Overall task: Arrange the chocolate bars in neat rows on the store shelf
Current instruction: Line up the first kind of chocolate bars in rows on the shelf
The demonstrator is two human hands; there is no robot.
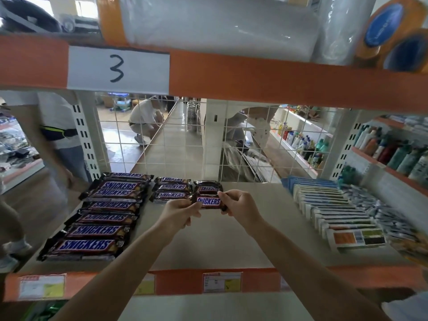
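Observation:
A small brown Snickers bar [208,202] is held at both ends just above the beige shelf [208,239]. My left hand [179,213] pinches its left end and my right hand [239,208] pinches its right end. Right behind it lies another small bar [208,186], turned the other way. To the left of that pair is a short row of three small bars [171,188]. Further left, several large Snickers bars [99,216] lie in a column running from the back of the shelf to the front.
Flat boxed packets [333,209] stand in a long row on the shelf's right side. A wire grid [176,140] closes the back. An orange shelf edge [254,75] with a paper "3" hangs overhead. People stand and crouch beyond the shelf.

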